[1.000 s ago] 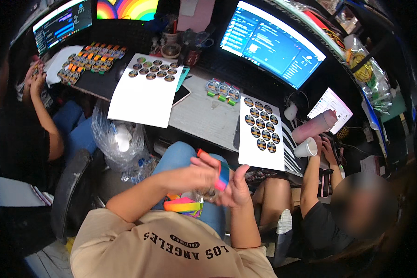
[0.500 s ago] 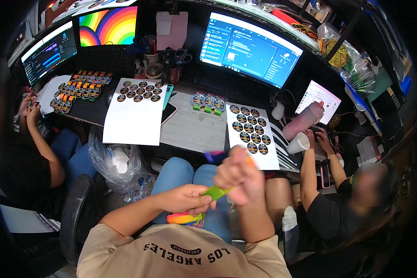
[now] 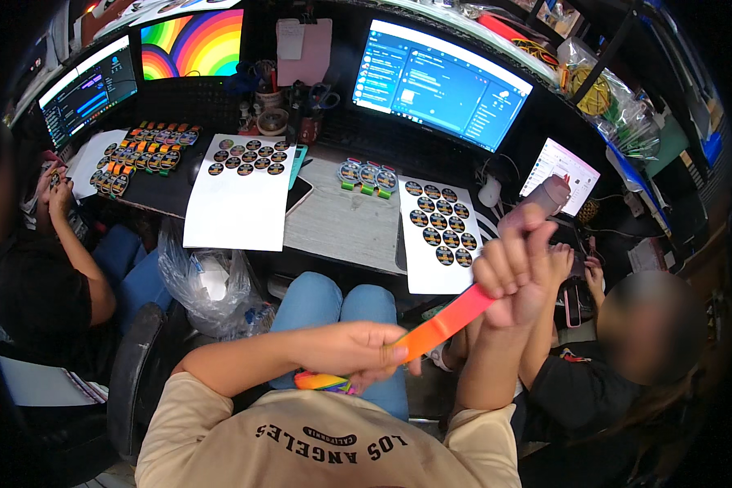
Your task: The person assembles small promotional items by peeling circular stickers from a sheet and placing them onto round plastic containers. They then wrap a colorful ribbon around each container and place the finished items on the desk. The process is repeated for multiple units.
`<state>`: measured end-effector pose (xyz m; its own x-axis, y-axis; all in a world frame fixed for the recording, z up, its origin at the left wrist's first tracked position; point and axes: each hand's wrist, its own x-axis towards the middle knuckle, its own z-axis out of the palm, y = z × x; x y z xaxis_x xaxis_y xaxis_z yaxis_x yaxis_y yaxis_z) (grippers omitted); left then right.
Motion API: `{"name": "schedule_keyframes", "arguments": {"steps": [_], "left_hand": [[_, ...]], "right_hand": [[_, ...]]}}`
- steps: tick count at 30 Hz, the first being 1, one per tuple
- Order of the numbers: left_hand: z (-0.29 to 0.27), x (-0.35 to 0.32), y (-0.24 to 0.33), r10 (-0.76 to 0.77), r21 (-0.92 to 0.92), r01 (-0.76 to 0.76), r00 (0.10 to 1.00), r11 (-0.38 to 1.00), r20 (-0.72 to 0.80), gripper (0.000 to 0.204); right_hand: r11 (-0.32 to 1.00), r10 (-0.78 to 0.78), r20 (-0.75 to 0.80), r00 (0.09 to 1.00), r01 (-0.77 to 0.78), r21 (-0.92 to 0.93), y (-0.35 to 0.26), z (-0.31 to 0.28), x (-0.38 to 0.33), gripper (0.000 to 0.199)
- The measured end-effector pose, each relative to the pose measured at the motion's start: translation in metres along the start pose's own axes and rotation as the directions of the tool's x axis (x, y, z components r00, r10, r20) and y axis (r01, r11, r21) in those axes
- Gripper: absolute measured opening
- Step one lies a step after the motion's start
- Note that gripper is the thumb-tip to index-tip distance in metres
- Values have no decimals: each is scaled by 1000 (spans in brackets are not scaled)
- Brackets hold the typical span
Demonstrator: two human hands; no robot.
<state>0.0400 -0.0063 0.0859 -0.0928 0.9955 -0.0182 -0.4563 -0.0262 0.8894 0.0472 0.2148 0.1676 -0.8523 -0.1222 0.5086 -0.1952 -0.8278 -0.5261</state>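
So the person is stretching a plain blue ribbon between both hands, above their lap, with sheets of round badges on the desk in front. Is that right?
Not quite: the head view shows the ribbon is orange shading into rainbow colours, not plain blue. The rest holds: the left hand and the raised right hand pull it taut above the lap, and sheets of round badges lie on the desk.

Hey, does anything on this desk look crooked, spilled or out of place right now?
Nothing looks spilled or broken. The only slight oddity: both white sheets of round badges overhang the desk's front edge, so a nudge might tip them off.
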Motion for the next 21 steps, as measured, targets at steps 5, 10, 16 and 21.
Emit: {"name": "schedule_keyframes", "arguments": {"steps": [5,10,16,21], "left_hand": [[32,5,10,185,-159,-214,967,964,-178,35],[24,-12,36,85,-30,-90,989,996,-117,38],[33,-34,48,-59,-118,42,988,992,-145,39],[31,-32,58,-80,-96,58,966,994,-244,37]], "right_hand": [[969,93,115,989,-63,-241,1,12,-2,28],[895,-8,319,948,149,-420,1,17,-4,65],[96,321,472,821,468,-878,-23,22,-17,47],[-219,156,532,832,554,-803,-27,11,-12,31]]}}
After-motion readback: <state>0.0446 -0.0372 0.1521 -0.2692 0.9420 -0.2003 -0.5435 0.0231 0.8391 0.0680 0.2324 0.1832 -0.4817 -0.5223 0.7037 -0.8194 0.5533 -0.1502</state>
